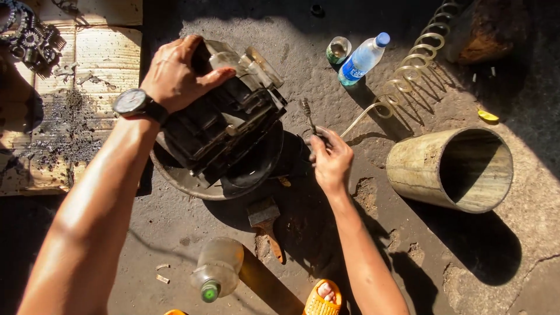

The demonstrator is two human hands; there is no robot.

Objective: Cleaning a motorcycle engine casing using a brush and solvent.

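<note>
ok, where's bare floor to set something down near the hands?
Free: the floor between the left forearm and the plastic bottle, and the patch below the big cylinder. Crowded: around the pan with the engine part, paintbrush, bottles and coiled tube. Right hand holds a small tool.

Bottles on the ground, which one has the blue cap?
The clear bottle with the blue label, lying beside the coiled tube. The other bottle, near the paintbrush, has a green cap and no label.
</note>
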